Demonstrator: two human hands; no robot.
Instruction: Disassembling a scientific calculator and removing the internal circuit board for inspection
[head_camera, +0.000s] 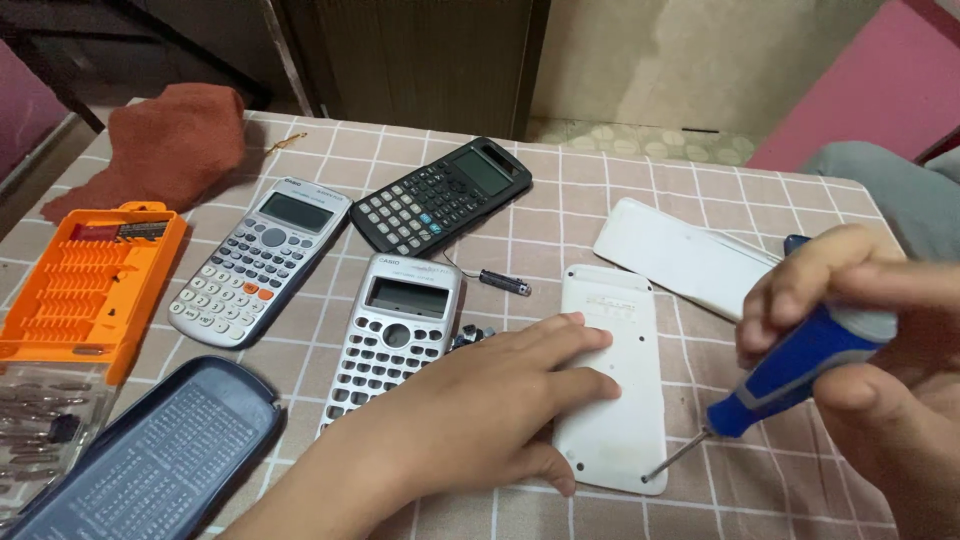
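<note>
Left hand (490, 400): open, flat on white calculator back (612, 400).
Right hand (880, 340): gripping blue screwdriver (790, 375), tip at the back's corner.

We have a single view, from a camera worn on the head, so we look down and forward over the counter (700, 190) from close above its near edge. The far edge runs along twelve o'clock, with floor and wall beyond it. Our left hand (480, 410) enters from six o'clock and our right hand (880, 340) from about four o'clock, both large and near the lens. An orange tool tray (90, 290) sits cut at nine o'clock. No second view shares this scene.
</note>
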